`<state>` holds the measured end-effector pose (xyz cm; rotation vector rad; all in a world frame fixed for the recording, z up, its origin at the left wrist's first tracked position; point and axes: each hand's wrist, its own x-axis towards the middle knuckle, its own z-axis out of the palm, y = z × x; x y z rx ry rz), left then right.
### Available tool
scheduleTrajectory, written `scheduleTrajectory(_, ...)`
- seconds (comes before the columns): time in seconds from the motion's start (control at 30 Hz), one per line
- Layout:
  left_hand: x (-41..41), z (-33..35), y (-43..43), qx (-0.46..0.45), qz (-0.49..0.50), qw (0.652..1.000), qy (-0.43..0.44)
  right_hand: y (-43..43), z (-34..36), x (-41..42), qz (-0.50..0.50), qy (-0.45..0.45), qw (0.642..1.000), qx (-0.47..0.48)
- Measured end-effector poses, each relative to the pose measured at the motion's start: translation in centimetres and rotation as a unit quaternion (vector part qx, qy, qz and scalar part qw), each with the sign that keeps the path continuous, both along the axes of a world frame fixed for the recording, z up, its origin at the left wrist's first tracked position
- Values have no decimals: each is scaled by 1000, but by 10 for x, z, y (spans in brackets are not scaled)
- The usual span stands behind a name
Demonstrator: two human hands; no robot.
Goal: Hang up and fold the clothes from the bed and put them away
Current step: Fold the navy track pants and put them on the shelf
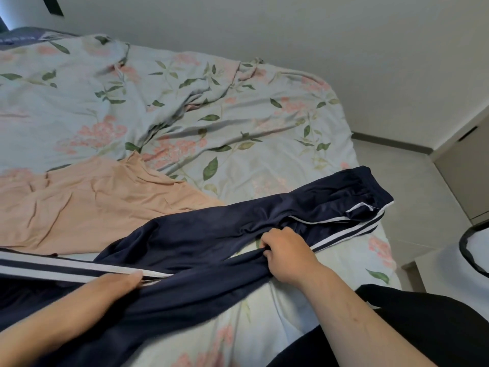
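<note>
Dark navy track pants [211, 229] with white side stripes lie stretched across the near part of the bed, waistband at the right edge. My right hand [288, 254] grips a bunch of the navy fabric near the crotch. My left hand [105, 290] holds the striped leg at the lower left, thumb on top of the white stripe. A peach garment [87, 200] lies flat on the bed to the left, partly under the pants.
The bed carries a rumpled floral duvet [211, 107]. Beyond the bed's right edge there is light floor [412, 197], a beige cabinet [465, 176] and a white basket with a dark rim [473, 250]. A dark pillow [21, 35] sits at the far left.
</note>
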<state>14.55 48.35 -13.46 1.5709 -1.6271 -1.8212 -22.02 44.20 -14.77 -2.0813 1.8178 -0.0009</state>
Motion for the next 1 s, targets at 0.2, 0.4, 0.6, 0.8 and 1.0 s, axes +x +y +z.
scheduleTrajectory(0.2, -23, -5, -2, 7, -162, 969, -187, -13, 0, 10, 55, 70, 993, -75)
scheduleTrajectory(0.4, -40, -6, -6, 71, -52, 996, -32, -22, -1, 12, 53, -12, 996, -69)
scheduleTrajectory(0.6, -17, -16, -30, -81, 177, 975, -105, -48, 0, 22, 14, -46, 996, -81)
scheduleTrajectory(0.8, 1, -17, -58, -421, -36, 828, -367, -63, -7, 29, 45, -23, 991, -120)
scheduleTrajectory(1.0, 9, -27, -41, -343, -13, 876, -338, -79, -23, 32, 56, 60, 983, -162)
